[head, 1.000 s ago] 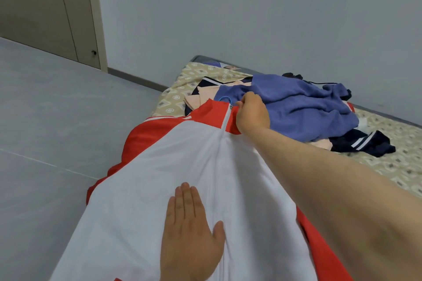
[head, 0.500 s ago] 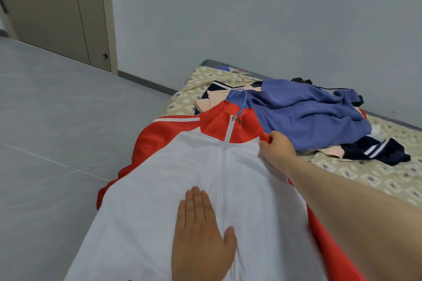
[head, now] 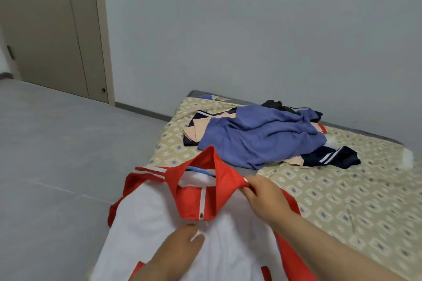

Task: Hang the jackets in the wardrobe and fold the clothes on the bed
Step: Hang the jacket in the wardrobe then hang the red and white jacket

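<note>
A red and white zip jacket (head: 159, 219) lies front-up across the near corner of the bed (head: 342, 201), zipped to the collar. A blue hanger (head: 198, 170) shows inside its raised red collar. My right hand (head: 262, 196) pinches the right side of the collar and lifts it. My left hand (head: 180, 248) pinches the white fabric just below the zip pull. Farther back on the bed lies a heap of clothes: a blue garment (head: 258, 139) on top, with peach and navy striped pieces under it.
Grey floor (head: 57, 155) stretches left of the bed. A beige door (head: 50, 29) stands at the far left in a plain grey wall. The patterned sheet to the right of the jacket is bare.
My right hand slid from the collar top down to its right side and now lifts it. My left hand went from lying flat on the jacket front to pinching fabric near the zip.
</note>
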Tool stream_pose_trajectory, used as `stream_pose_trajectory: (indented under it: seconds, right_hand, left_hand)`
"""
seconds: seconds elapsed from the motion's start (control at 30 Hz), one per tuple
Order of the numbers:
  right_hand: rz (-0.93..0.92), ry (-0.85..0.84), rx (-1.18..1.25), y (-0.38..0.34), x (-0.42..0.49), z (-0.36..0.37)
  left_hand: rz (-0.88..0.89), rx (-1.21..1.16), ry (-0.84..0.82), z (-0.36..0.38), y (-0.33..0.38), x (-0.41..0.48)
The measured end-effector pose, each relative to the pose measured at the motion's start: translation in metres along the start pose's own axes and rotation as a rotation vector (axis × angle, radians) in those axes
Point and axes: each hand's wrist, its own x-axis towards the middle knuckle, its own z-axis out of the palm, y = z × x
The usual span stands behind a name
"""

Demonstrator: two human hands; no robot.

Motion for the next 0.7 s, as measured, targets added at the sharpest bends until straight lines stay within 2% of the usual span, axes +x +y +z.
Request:
stream_pose_trajectory:
  seconds: [0.07, 0.13, 0.23, 0.27, 0.33, 0.4, 0.5, 0.57, 0.7]
  right_hand:
    - [-0.040, 0.010, -0.017, -0.014, -0.015, -0.026]
    - [-0.110, -0.005, -0.048, -0.028, -0.033, -0.049]
    - [-0.201, 0.015, -0.108, -0.044, -0.068, -0.079]
    - [-0.218, 0.023, -0.109, -0.049, -0.081, -0.089]
    - [-0.219, 0.044, -0.087, -0.062, -0.108, -0.109]
    - [-0.189, 0.098, -0.008, -0.074, -0.133, -0.129]
    - [-0.191, 0.177, 0.064, -0.090, -0.162, -0.156]
    - [-0.205, 0.183, 0.122, -0.099, -0.178, -0.173]
    - [-0.228, 0.183, 0.201, -0.119, -0.200, -0.203]
  left_hand:
    - [-0.072, -0.035, 0.017, -0.022, 0.008, -0.023]
    - [-0.154, -0.086, 0.139, -0.047, 0.011, -0.048]
    - [-0.238, -0.228, 0.433, -0.087, 0.025, -0.088]
    - [-0.233, -0.214, 0.547, -0.101, 0.029, -0.103]
    - [-0.181, -0.011, 0.638, -0.122, 0.040, -0.131]
    - [-0.043, 0.185, 0.571, -0.137, 0.050, -0.151]
    - [0.162, 0.271, 0.459, -0.156, 0.074, -0.176]
    - [0.257, 0.369, 0.464, -0.169, 0.089, -0.189]
    - [0.332, 0.393, 0.444, -0.191, 0.122, -0.217]
